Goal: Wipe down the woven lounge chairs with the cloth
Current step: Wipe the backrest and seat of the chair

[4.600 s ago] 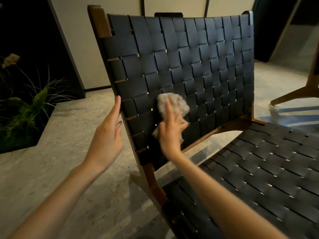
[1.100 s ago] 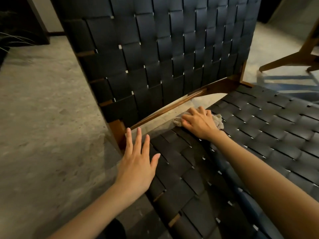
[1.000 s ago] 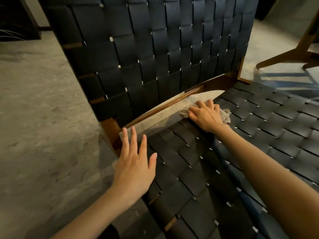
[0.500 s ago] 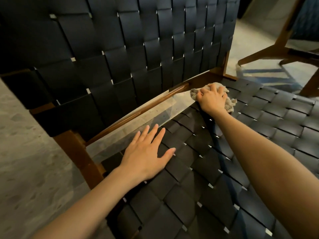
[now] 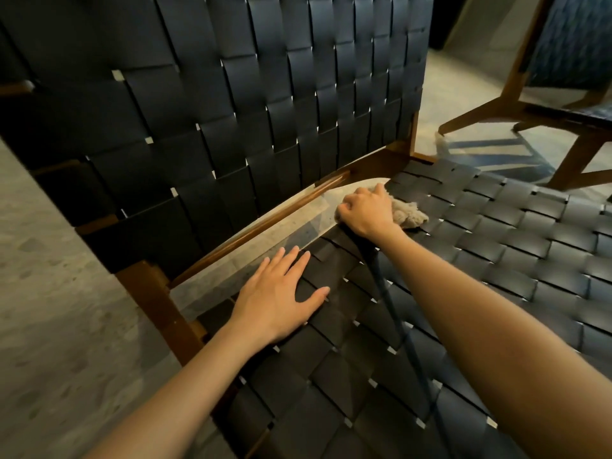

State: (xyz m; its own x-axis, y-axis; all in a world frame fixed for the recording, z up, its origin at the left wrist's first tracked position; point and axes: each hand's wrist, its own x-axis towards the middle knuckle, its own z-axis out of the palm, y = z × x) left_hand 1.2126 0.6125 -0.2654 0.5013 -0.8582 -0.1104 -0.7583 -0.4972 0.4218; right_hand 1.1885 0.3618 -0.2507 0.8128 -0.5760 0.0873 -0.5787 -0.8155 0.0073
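Cloth [image 5: 410, 214] is bunched under the right hand [image 5: 364, 212], fingers curled round it, loose end sticking out on the hand's right. Both are on the far edge of the woven chair seat [image 5: 496, 260], just beside the gap under the backrest [image 5: 265, 94]. Left hand [image 5: 278, 298] lies flat on the seat's near-left part, fingers straight, slightly spread, holding nothing. Wooden rail [image 5: 331, 184] borders the gap's far side. Second chair [image 5: 563, 44] stands far right on the stone floor [image 5: 49, 260].

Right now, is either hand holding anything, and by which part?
The right hand grips the cloth by its bunched left end, against the seat. The left hand rests flat on the seat, holding nothing.
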